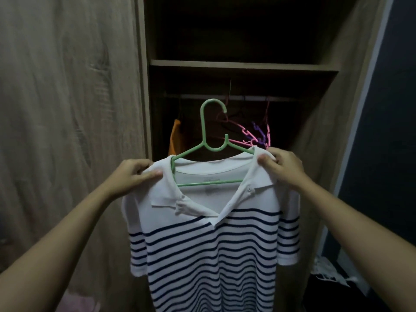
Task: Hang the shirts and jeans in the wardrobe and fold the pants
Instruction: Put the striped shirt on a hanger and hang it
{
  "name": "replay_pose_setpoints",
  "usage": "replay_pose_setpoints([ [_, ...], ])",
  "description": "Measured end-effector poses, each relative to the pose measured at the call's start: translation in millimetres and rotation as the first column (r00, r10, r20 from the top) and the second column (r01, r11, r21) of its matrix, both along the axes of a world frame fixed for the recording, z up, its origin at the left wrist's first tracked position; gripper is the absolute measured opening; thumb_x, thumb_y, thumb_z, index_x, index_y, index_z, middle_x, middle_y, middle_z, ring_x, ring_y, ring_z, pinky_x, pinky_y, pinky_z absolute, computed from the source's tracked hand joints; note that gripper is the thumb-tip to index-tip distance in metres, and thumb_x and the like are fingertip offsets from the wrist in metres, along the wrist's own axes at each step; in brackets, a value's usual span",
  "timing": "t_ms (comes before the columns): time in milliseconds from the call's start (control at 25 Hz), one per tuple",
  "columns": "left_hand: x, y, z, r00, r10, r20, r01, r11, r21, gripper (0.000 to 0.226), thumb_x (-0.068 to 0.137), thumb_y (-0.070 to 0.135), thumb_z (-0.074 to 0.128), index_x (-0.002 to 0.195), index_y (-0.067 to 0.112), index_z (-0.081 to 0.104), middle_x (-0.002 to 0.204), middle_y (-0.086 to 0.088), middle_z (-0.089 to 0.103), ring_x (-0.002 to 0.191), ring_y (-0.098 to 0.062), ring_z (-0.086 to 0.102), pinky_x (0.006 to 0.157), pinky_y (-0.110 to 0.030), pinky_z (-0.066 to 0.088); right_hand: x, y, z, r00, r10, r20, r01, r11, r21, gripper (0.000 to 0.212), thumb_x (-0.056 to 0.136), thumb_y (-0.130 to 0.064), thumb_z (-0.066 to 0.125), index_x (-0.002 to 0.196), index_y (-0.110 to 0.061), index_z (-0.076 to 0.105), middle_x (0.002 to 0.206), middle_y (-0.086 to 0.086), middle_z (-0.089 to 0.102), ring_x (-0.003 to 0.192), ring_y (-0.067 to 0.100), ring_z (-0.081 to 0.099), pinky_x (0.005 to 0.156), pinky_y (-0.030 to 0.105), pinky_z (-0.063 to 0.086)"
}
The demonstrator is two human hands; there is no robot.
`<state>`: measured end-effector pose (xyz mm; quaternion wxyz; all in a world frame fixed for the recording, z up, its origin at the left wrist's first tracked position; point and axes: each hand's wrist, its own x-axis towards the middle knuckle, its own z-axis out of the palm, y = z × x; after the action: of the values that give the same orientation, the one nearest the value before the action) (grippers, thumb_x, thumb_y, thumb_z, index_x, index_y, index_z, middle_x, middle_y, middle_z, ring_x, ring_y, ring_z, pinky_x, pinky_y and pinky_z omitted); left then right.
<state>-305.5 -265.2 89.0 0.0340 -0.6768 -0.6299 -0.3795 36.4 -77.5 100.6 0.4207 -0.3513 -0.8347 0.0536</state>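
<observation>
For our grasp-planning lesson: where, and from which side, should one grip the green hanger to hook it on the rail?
Probably the bare neck of the green hanger, just under its hook, approached from the left. The striped shirt covers its shoulders, where the left hand and right hand pinch fabric, and the hook opens rightward, so that side should stay free for the rail.

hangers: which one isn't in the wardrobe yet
The green hanger, carrying the striped polo out front; the pink hanger and purple hanger hang inside the wardrobe.
</observation>
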Motion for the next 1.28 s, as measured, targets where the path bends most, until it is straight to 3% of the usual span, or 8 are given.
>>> replay_pose_setpoints([
  [120,-2,1,4,0.991,-0.057,0.121,0.049,0.996,0.069,0.029,0.081,0.050,0.065,0.062,0.028,0.063,0.055,0.011,0.053,0.050,-0.002,0.045,0.046,-0.012,0.032,2,3,4,0.997,0.061,0.053,-0.059,0.998,-0.034,0.025,0.081,-0.060,0.043,0.068,-0.042,0.053,0.060,-0.017,0.054,0.059,0.003,0.045,0.060,0.032,0.038],
  [280,1,1,2,0.992,0.009,0.124,-0.029,0.986,0.164,0.040,0.075,0.060,0.054,0.063,0.023,0.060,0.058,0.006,0.054,0.053,-0.006,0.048,0.049,-0.015,0.033,-24,-8,3,0.999,0.002,0.039,-0.008,0.989,0.147,0.033,0.085,-0.030,0.058,0.115,-0.015,0.056,0.107,0.003,0.059,0.096,0.020,0.054,0.087,0.038,0.043],
  [360,8,2,1,0.997,0.073,0.040,-0.079,0.980,0.184,0.047,0.076,0.064,0.048,0.063,0.020,0.058,0.057,0.001,0.053,0.053,-0.011,0.048,0.050,-0.020,0.033,-56,-37,8,0.984,0.161,-0.072,-0.168,0.982,-0.090,0.030,0.090,-0.020,0.057,0.118,-0.009,0.055,0.106,0.004,0.060,0.094,0.018,0.058,0.083,0.033,0.047],
  [480,34,6,3,0.960,0.243,-0.141,-0.206,0.949,0.238,0.047,0.083,0.061,0.045,0.068,0.017,0.056,0.058,0.002,0.054,0.052,-0.009,0.048,0.048,-0.023,0.032,-108,-62,17,0.948,0.284,-0.142,-0.310,0.734,-0.604,0.037,0.096,-0.031,0.046,0.114,-0.001,0.057,0.110,0.016,0.064,0.102,0.028,0.063,0.095,0.043,0.049],
  [560,61,9,3,0.921,0.342,-0.187,-0.291,0.923,0.252,0.034,0.091,0.048,0.052,0.073,0.018,0.053,0.061,0.004,0.052,0.053,-0.010,0.048,0.048,-0.021,0.028,-133,-54,19,0.938,0.229,-0.261,-0.347,0.612,-0.710,0.033,0.096,-0.034,0.042,0.099,-0.005,0.060,0.093,0.013,0.065,0.097,0.027,0.065,0.097,0.043,0.049],
  [680,98,20,3,0.843,0.471,-0.260,-0.428,0.880,0.208,0.025,0.096,0.041,0.044,0.090,0.018,0.053,0.076,0.002,0.058,0.066,-0.016,0.056,0.057,-0.025,0.040,-156,-28,23,0.921,0.081,-0.381,-0.350,0.605,-0.716,0.038,0.089,-0.041,0.048,0.095,-0.006,0.061,0.077,0.007,0.066,0.087,0.023,0.065,0.091,0.038,0.052],
  [800,123,36,1,0.873,0.440,-0.211,-0.435,0.897,0.075,0.025,0.098,0.038,0.040,0.110,0.018,0.049,0.088,0.003,0.058,0.077,-0.014,0.060,0.068,-0.027,0.048,-167,-5,23,0.929,0.046,-0.367,-0.314,0.626,-0.714,0.041,0.084,-0.042,0.056,0.104,-0.007,0.061,0.097,0.010,0.068,0.095,0.025,0.064,0.081,0.037,0.053],
  [1280,104,179,-6,0.976,0.126,0.178,-0.160,0.968,0.191,0.067,0.094,0.036,0.051,0.150,0.026,0.015,0.093,0.005,0.063,0.075,-0.002,0.060,0.069,-0.015,0.050,-216,141,52,0.864,0.309,-0.397,-0.488,0.704,-0.516,0.027,0.092,-0.016,0.051,0.116,-0.011,0.062,0.105,0.009,0.066,0.097,0.020,0.063,0.079,0.028,0.050],
])
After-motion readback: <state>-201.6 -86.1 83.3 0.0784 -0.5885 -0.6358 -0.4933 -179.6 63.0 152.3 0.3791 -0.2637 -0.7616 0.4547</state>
